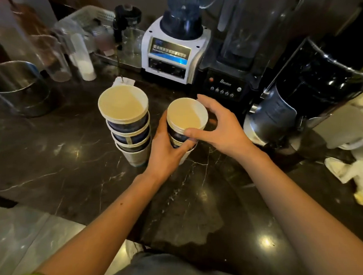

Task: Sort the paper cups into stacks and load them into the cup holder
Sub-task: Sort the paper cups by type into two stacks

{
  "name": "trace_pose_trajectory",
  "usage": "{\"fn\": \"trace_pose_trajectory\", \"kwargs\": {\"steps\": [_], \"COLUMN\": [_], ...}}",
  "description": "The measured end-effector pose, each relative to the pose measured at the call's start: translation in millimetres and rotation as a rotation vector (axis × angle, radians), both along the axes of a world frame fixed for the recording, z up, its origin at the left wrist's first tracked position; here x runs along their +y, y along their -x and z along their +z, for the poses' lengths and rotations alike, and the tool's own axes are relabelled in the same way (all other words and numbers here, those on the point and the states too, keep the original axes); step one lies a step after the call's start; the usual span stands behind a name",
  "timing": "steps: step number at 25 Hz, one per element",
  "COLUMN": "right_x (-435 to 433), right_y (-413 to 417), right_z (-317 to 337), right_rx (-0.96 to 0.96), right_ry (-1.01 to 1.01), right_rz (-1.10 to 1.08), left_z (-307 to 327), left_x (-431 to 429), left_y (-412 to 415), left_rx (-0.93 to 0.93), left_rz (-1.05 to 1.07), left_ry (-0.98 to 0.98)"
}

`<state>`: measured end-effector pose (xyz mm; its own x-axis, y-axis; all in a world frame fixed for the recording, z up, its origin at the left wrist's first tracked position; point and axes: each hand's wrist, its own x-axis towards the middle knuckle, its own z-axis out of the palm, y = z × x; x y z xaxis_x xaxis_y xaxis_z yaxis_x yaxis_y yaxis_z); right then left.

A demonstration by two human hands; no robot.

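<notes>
Dark marble counter [68,162] has free surface in front and to the left of the cups; behind them a white blender [173,51] and a black blender [228,85] stand close. Left hand [165,151] wraps the lower cups of the right stack [186,120], and right hand [221,127] pinches its top rim. Just beside stands the left stack [126,123], white-rimmed, dark-printed, leaning a little.

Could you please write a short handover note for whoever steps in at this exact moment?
Left hand grips the side of the right-hand cup stack; right hand pinches its top rim.
A second, loosely nested stack stands untouched just left of it on the dark counter.
Done: cups gathered into two stacks.
Left: press the stacks tight, load them; no cup holder in view.
</notes>
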<state>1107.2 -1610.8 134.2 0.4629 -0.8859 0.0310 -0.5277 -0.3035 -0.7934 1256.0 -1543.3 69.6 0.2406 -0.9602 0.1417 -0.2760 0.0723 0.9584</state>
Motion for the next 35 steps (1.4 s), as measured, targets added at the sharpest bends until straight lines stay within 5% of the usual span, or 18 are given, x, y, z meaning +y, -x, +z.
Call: {"fn": "trace_pose_trajectory", "kwargs": {"steps": [9,21,35], "right_x": [1.8,5.7,95.0], "right_y": [7.0,53.8,142.8], "right_z": [-0.3,61.5,-67.8], "right_rx": [0.052,-0.436,0.115], "right_ry": [0.196,0.412,0.108], "right_rz": [-0.100,-0.391,-0.633], "left_z": [-7.8,-10.1,-18.4], "left_x": [-10.1,-8.8,-6.5], "left_y": [-0.1,-0.3,-6.1], "left_rx": [-0.023,-0.038,-0.057], "left_rz": [-0.034,0.004,-0.053], "left_ry": [-0.025,-0.021,-0.052]}}
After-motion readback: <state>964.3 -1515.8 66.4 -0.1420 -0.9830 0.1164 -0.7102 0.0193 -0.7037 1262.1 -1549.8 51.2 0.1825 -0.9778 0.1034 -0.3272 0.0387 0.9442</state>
